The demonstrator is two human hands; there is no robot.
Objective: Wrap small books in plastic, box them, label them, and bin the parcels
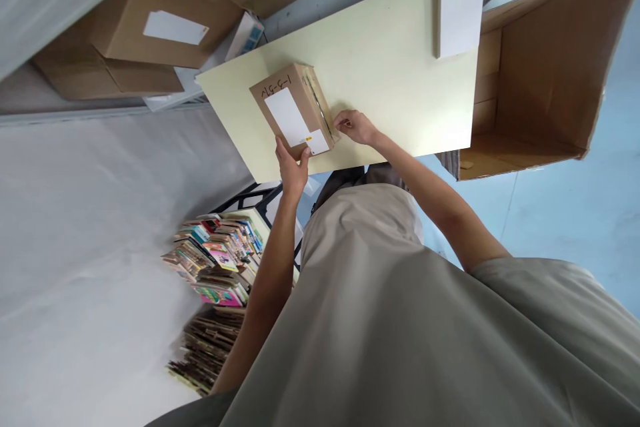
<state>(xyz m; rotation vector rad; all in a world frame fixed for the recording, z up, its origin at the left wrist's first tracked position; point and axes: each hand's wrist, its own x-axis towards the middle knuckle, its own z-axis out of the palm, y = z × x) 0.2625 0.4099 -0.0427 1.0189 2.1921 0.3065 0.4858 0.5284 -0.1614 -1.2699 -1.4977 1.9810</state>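
Observation:
A small brown cardboard box (290, 110) lies on a pale yellow tabletop (385, 73). White labels cover part of its top, and there is handwriting along one edge. My left hand (293, 167) grips the box's near left corner, with thumb and fingers apart around its edge. At the box's right side, where a taped seam runs along the opening, my right hand (356, 127) is closed in a pinch. The fingertips are close to that seam, and what they hold, if anything, is too small to make out.
A white flat box (460, 8) lies at the tabletop's far right. Beyond it stands a large open carton (547, 80). Big cardboard boxes (170, 20) are at the upper left. Stacked books (220, 253) and flattened cardboard (207, 347) are at the lower left.

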